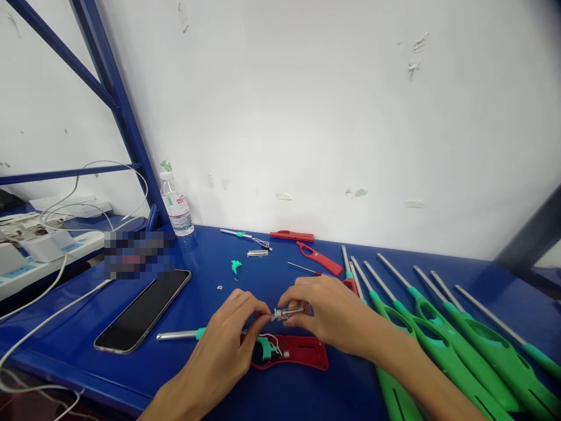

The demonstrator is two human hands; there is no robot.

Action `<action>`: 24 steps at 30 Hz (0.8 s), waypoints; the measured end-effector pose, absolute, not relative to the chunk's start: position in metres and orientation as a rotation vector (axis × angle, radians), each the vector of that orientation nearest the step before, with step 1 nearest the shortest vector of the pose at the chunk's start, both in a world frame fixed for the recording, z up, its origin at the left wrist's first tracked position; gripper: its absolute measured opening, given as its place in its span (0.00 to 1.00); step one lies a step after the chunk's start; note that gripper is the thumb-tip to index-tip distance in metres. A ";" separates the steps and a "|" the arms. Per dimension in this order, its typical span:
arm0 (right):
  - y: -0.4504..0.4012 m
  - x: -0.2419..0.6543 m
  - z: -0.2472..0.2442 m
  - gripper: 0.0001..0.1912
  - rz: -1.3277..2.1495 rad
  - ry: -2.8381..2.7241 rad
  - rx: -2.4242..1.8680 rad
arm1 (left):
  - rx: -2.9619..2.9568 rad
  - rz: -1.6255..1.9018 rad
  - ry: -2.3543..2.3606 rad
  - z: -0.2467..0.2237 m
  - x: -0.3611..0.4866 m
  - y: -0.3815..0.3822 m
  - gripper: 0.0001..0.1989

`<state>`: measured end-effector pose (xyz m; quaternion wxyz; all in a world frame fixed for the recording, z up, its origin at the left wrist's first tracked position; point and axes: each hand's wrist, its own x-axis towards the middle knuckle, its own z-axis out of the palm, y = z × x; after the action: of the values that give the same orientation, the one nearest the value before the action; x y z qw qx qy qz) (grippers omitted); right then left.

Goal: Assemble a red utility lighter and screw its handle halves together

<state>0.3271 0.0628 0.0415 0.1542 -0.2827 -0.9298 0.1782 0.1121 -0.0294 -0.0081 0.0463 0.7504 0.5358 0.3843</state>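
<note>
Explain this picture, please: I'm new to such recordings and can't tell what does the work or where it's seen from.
No machine here: a person works with two bare hands, seen by a camera worn on the head, looking forward and down. The right hand holds a clear tank; the left hand has its fingertips pinched together at the tank's end. Below them, on a blue table, lies an open red shell with wires. Green lighters lie to the right, a phone to the left, and a bottle stands near the wall.
</note>
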 end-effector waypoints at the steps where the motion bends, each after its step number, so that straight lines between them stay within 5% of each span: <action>1: 0.063 0.327 0.042 0.08 0.511 -2.664 -0.811 | 2.296 1.177 1.630 -0.008 0.112 -0.030 0.09; 24: 0.059 0.326 0.036 0.03 0.523 -2.634 -0.751 | 2.344 1.208 1.580 -0.010 0.111 -0.030 0.09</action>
<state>0.3257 0.0595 0.0359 0.1758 -0.2650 -0.9299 0.1848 0.1107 -0.0296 -0.0100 0.0338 0.7619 0.5138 0.3928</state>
